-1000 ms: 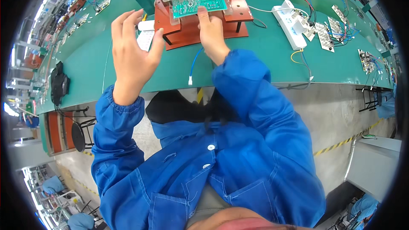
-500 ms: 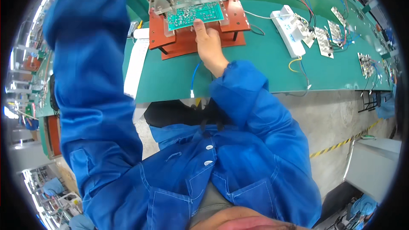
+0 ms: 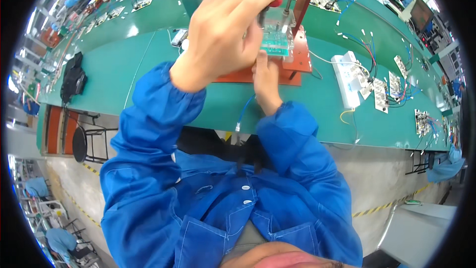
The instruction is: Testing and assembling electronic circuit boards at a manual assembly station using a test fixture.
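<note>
A green circuit board (image 3: 275, 49) lies in a red-brown test fixture (image 3: 297, 62) on the bench, partly covered by a clear plate (image 3: 277, 27). My left hand (image 3: 223, 30) is raised in front of the fixture, its fingers bent around a dark handle by a red knob (image 3: 276, 2); the hand hides much of the grip and the fixture's left side. Lower down, my right hand (image 3: 267, 82) is at the board's front edge, thumb up against it. Its other fingers are hidden under the edge.
A white power strip (image 3: 345, 82) stands right of the fixture, with small boards and wires (image 3: 381, 94) beyond it. A blue wire (image 3: 244, 111) hangs at the bench's front edge. A black bundle (image 3: 74, 77) lies on the left of the green bench (image 3: 109, 94).
My left hand has come from the upper left edge to the middle, in front of the fixture. The clear plate has come down over the board. My view has tilted upward; my right hand stays at the board.
</note>
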The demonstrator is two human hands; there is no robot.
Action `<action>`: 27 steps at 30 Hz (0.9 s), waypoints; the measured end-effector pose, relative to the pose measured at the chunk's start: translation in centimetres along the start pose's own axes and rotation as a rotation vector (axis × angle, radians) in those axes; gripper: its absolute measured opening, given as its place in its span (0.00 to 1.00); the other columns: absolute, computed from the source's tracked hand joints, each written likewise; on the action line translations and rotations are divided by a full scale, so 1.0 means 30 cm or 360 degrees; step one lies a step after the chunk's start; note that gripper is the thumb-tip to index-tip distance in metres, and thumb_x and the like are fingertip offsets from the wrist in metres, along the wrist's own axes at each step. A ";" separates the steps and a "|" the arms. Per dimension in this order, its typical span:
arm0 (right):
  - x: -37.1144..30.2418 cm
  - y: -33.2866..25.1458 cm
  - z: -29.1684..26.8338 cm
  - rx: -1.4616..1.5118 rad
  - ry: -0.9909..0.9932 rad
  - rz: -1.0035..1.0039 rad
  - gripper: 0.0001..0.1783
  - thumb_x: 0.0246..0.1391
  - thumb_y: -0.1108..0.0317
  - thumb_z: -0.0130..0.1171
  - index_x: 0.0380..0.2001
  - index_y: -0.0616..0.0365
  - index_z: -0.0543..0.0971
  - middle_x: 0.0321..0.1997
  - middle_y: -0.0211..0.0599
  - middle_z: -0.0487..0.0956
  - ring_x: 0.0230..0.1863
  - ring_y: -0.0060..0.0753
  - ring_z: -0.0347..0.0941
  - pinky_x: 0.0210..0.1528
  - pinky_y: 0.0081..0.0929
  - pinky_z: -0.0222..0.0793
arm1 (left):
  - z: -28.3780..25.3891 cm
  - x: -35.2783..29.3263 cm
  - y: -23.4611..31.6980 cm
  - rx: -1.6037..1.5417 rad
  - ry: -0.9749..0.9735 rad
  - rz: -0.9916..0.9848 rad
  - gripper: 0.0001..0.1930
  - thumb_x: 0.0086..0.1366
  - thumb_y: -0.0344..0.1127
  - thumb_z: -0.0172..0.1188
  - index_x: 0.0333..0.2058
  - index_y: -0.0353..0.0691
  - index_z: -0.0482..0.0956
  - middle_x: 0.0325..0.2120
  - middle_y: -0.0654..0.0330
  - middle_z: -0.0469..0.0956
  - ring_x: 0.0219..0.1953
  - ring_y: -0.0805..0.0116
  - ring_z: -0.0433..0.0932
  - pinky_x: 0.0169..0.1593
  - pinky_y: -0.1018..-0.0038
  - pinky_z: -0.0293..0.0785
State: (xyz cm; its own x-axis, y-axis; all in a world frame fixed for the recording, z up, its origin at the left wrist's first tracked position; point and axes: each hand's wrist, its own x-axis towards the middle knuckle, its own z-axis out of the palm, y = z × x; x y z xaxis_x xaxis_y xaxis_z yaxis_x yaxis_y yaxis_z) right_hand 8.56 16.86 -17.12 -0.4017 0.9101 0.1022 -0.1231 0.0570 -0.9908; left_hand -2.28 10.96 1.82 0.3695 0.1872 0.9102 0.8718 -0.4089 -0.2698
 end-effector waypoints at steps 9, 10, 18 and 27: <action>-0.017 -0.062 -0.015 0.0043 -0.0104 0.0222 0.37 0.66 0.29 0.42 0.23 0.53 0.69 0.19 0.22 0.65 0.18 0.16 0.57 0.20 0.22 0.51 | -0.719 -0.687 0.167 0.0742 -0.0441 -0.1594 0.12 0.61 0.23 0.59 0.44 0.31 0.78 0.41 0.51 0.80 0.44 0.58 0.79 0.51 0.67 0.74; -0.025 -0.076 -0.011 0.0059 -0.0094 0.0186 0.38 0.65 0.28 0.40 0.23 0.54 0.71 0.19 0.23 0.66 0.18 0.16 0.58 0.20 0.21 0.52 | -0.766 -0.766 0.191 0.0739 -0.0465 -0.1638 0.12 0.61 0.23 0.59 0.44 0.31 0.78 0.41 0.51 0.80 0.44 0.58 0.79 0.51 0.67 0.74; -0.123 -0.136 -0.118 -0.0386 -0.0474 -0.0008 0.38 0.66 0.59 0.60 0.70 0.69 0.60 0.68 0.51 0.70 0.64 0.38 0.70 0.65 0.32 0.65 | -0.865 -1.020 0.301 -0.0031 -0.0135 -0.2741 0.25 0.72 0.40 0.54 0.62 0.30 0.68 0.61 0.45 0.71 0.63 0.56 0.70 0.66 0.64 0.62; -0.396 -0.205 -0.492 -0.1295 0.0015 -0.0594 0.27 0.62 0.72 0.58 0.64 0.63 0.72 0.58 0.46 0.79 0.57 0.33 0.75 0.55 0.29 0.70 | -0.748 -0.821 0.418 0.0246 -0.0156 -0.1951 0.11 0.60 0.25 0.58 0.42 0.31 0.79 0.30 0.59 0.77 0.28 0.71 0.73 0.31 0.76 0.66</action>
State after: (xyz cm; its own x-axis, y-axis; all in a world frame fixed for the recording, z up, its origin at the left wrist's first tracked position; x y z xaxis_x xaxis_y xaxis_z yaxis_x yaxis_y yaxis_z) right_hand 27.48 11.77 -13.57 -0.4564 0.7772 0.4332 0.4389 0.6201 -0.6503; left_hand -7.66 -18.82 -16.94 -0.6997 0.4403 0.5626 0.6854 0.1915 0.7026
